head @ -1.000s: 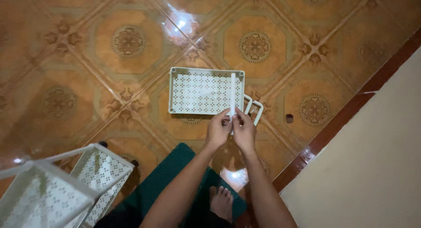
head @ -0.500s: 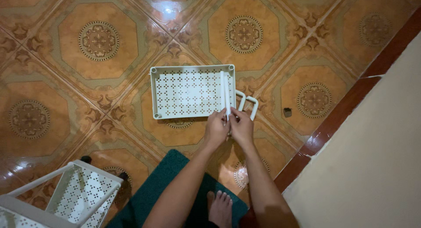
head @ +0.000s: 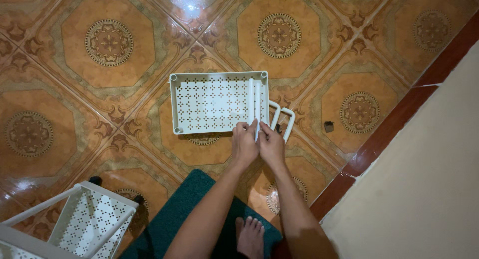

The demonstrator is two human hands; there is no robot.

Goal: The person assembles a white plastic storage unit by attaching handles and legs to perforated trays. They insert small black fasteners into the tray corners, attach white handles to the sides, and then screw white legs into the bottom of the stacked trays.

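Two bare hands meet over the near right corner of a white perforated plastic shelf tray [head: 212, 103] that lies flat on the glossy orange patterned floor tiles [head: 100, 79]. The left hand [head: 244, 145] and right hand [head: 272, 147] are both closed round the near ends of slim white plastic tubes [head: 254, 102], which run across the tray's right end towards its far rim — each grip is narrow, pinched on a tube. Just to the right of the tray, two more curved white tube pieces [head: 282, 120] rest on the floor, touching or nearly touching its edge; which one cannot tell.

To handle this well, I judge the tubes should be kept parallel and steady, fingers near the ends for control, and the tray left flat so its corner sockets face up. Pressing sideways could bend the thin plastic — push along the tube's length instead.

Near the lower left stands a partly built white perforated rack [head: 75, 224]; a dark green mat [head: 194, 209] lies under the person's bare foot [head: 249, 236].
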